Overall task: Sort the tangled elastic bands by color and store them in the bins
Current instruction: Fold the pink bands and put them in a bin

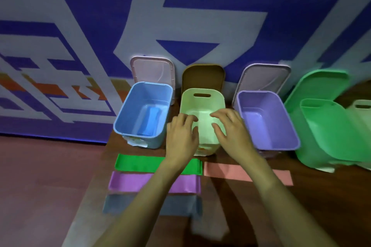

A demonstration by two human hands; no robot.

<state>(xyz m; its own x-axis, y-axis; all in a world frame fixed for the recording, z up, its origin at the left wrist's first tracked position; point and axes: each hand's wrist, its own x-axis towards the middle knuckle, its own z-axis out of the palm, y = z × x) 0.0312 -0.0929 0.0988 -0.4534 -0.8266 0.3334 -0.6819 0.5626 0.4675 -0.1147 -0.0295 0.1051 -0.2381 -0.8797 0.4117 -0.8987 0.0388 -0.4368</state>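
Nearby, green band [140, 163] just behind left grip [181, 136], pink band [226, 172] behind right grip [230, 132].

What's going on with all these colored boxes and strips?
A person is sorting elastic bands by color. The left hand and right hand are over the pale green bin. A blue band lies in the blue bin; a green band, purple band, grey band and pink band lie flat on the table.

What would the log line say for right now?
left hand, right hand: open over pale green bin | blue bin: blue band inside | table: green band, purple band, grey band, pink band
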